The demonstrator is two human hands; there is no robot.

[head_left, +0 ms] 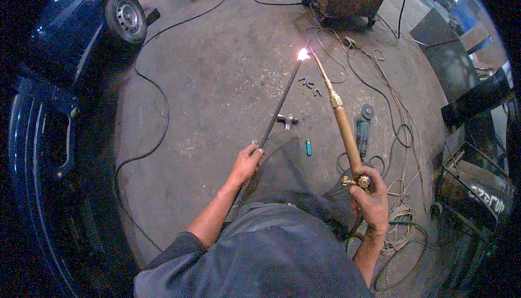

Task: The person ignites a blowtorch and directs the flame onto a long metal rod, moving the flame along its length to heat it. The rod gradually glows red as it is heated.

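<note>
The left hand (pixel 248 162) is gripping a dark rod (pixel 281 102), fingers closed round it, its long axis running toward one o'clock. The right hand's (pixel 372 197) fingers are wrapping the brass torch (pixel 346 130), which is pointing toward eleven, nozzle sitting just beside the rod's glowing far end.

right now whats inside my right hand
Your right hand holds the rear of a brass-coloured torch, with its valve knobs showing outside the grip. The part wrapped inside the closed hand is covered, so it can't be seen.
</note>
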